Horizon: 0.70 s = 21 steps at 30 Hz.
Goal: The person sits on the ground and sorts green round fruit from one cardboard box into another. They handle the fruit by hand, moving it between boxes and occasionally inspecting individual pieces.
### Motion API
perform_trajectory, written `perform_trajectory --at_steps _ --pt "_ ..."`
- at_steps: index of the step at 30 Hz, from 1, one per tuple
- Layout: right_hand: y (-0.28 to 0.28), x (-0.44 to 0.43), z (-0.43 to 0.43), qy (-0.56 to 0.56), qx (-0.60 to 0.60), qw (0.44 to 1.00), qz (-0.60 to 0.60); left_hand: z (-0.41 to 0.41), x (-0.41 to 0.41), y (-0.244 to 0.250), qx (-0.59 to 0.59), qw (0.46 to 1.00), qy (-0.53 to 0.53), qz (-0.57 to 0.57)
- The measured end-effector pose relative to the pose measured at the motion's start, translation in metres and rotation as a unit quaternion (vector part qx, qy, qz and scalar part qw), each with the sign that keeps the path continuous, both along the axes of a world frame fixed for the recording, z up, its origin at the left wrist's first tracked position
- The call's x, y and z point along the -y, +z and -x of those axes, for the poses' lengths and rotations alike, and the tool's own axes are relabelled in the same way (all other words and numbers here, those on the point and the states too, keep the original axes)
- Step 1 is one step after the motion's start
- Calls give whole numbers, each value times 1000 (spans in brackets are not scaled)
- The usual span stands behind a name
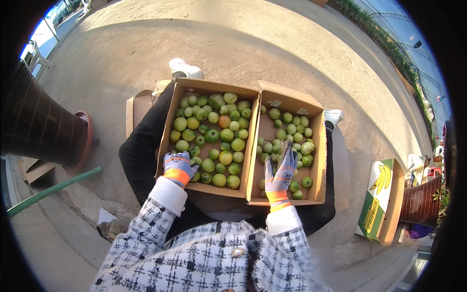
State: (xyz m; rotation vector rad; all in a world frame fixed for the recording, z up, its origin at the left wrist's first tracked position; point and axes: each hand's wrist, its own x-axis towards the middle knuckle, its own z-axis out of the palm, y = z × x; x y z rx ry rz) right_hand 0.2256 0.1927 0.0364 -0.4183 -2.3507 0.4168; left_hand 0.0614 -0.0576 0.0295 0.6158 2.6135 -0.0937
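Note:
Two cardboard boxes stand side by side between my legs. The left box (pixel 218 191) holds many green tomatoes (pixel 212 135), a few yellowish, and one orange tomato (pixel 224 121). Smaller green tomatoes (pixel 307 148) lie in the right box (pixel 313 106), where parts of the bottom show. My left hand (pixel 178 166), in a grey and orange work glove, is at the near left corner of the left box with its fingers curled beside tomatoes; whether it grips one is hidden. Over the tomatoes in the right box, my gloved right hand (pixel 282 169) reaches with fingers extended and thumb apart.
A printed banana carton (pixel 377 200) stands on the concrete floor at right, beside a brown pot (pixel 421 202). At left are a large dark pot (pixel 43 120) on a saucer (pixel 87 142) and a green pipe (pixel 54 191). Flattened cardboard (pixel 140 109) lies by my left leg.

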Motion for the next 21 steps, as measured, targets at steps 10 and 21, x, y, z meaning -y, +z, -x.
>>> perform_trajectory --at_steps 10,21 --pt "22 14 -2 302 88 949 -18 -66 -51 27 392 728 90 -555" --pt "10 7 1 64 -1 998 -15 -32 -19 41 -39 991 -125 16"
